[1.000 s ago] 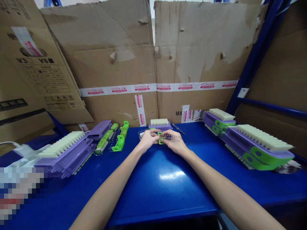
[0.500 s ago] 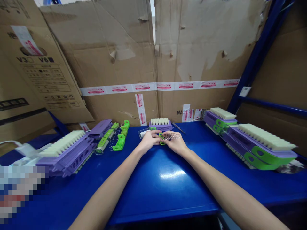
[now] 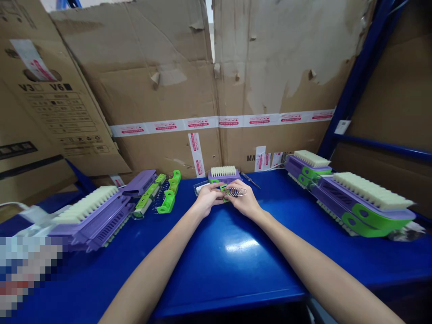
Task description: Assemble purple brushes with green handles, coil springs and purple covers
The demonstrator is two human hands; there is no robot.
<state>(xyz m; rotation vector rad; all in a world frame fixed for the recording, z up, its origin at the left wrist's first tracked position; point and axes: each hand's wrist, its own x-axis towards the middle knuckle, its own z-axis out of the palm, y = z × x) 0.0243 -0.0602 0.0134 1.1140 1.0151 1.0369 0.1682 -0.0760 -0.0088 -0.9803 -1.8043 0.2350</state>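
Note:
Both my hands meet over the far middle of the blue table. My left hand pinches a small green plastic part between its fingers. My right hand grips a coiled metal spring, which lies across its fingers and touches the green part. Just behind the hands stands a purple brush with white bristles facing up.
Purple brushes with white bristles lie stacked at the left and, with green side pieces, at the right. Loose green parts and springs lie left of the hands. A thin metal tool rests behind. Cardboard sheets wall the back.
The spring has been pushed shorter, its coils drawn in toward the green part. Both hands have stayed in nearly the same place.

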